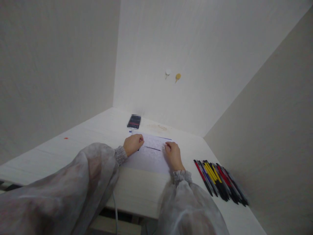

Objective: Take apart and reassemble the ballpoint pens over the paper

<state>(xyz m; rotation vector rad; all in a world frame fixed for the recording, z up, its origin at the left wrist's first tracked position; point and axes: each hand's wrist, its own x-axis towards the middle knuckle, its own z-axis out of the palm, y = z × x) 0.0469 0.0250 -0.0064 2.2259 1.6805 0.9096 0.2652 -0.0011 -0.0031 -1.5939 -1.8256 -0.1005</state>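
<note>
A white sheet of paper [153, 156] lies on the pale desk [97, 130] in front of me. My left hand [132, 144] rests on the sheet's left edge with the fingers curled into a loose fist; a small dark bit shows just under it, too small to name. On the paper's right side lies my right hand [173, 155], fingers curled down near the end of a thin dark pen-like stick [152, 148] that lies across the paper. Whether those fingers pinch the stick is unclear.
Several pens [220, 179] in black, red, yellow and blue lie in a row on the desk at the right. A dark phone-like object [134, 121] sits behind the paper. Walls close the desk in at left, back and right. A cable [115, 209] hangs off the front edge.
</note>
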